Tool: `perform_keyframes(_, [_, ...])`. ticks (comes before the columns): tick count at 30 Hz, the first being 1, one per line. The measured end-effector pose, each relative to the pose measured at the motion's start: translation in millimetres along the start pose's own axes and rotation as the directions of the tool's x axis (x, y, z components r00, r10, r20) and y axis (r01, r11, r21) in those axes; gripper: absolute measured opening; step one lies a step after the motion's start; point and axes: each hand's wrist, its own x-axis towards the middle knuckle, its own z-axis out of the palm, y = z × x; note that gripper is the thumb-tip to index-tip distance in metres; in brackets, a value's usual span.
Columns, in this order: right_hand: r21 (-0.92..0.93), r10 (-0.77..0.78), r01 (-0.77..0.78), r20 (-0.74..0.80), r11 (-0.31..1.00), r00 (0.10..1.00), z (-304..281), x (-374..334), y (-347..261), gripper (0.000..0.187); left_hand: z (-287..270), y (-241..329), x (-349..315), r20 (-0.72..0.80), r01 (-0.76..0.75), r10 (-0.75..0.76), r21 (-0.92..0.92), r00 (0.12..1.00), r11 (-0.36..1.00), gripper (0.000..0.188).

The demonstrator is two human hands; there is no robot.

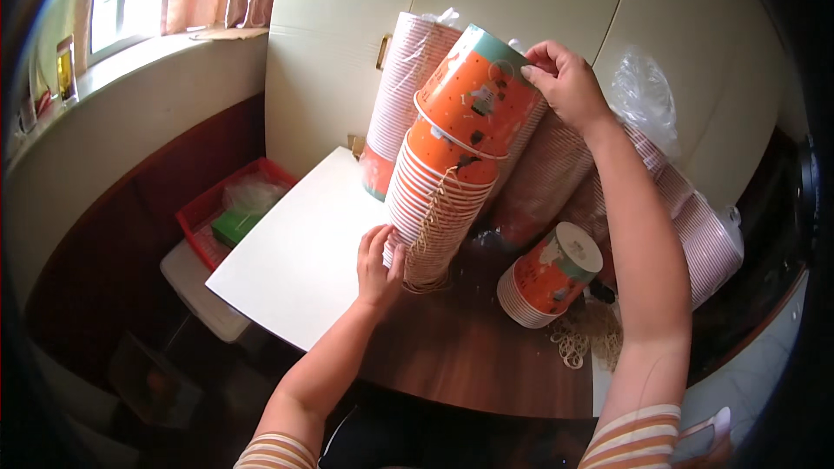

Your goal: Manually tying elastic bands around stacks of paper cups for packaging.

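A tall, leaning stack of orange paper tubs (443, 200) with white rims stands upside down before me. My right hand (569, 87) pinches the green-banded base edge of the top tub (478, 91), which sits a little higher than the tubs below it. Low on the stack's left side, my left hand (379, 271) rests its fingers, slightly apart, against the rims. Tan rubber bands (432, 217) hang in a looped string down the front of the stack. To the right, a short upside-down stack of matching tubs (552, 278) stands beside a pile of loose rubber bands (573, 343).
Plastic-wrapped stacks of tubs (404, 87) stand behind, with more wrapped stacks (708, 247) leaning at the right. The table has a white part (295, 234) and a dark wood-grain part (469, 365). A red basket (195, 217) holds something green at the left, below table height.
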Motion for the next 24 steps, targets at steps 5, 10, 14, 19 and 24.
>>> perform_keyframes(5, [-0.147, -0.046, 0.047, 0.01, 0.988, 0.999, 23.8, -1.5, -17.5, 0.02, -4.8, -0.5, 3.4, 0.042, -0.023, 0.021, 0.037, 0.999, 0.999, 0.038])
perform_keyframes(10, [-0.215, 0.038, -0.036, 0.005, 0.976, 0.999, 33.5, 0.2, -27.1, 0.019, -3.5, -3.3, -0.8, 0.063, -0.055, 0.051, 0.071, 0.997, 0.996, 0.043])
perform_keyframes(14, [-0.317, 0.048, -0.043, 0.008, 0.948, 0.999, 33.8, 4.4, -29.4, 0.018, 0.2, -4.0, -2.9, 0.071, -0.086, 0.08, 0.096, 0.994, 0.992, 0.048])
perform_keyframes(19, [-0.381, 0.065, -0.071, -0.027, 0.922, 0.997, 48.1, 1.4, -43.2, 0.019, -1.3, -3.3, -3.9, 0.078, -0.102, 0.094, 0.11, 0.993, 0.989, 0.05])
perform_keyframes(24, [-0.412, 0.063, -0.08, -0.054, 0.908, 0.997, 52.5, -0.7, -42.6, 0.02, -2.0, -0.6, -4.0, 0.092, -0.097, 0.086, 0.121, 0.992, 0.988, 0.052])
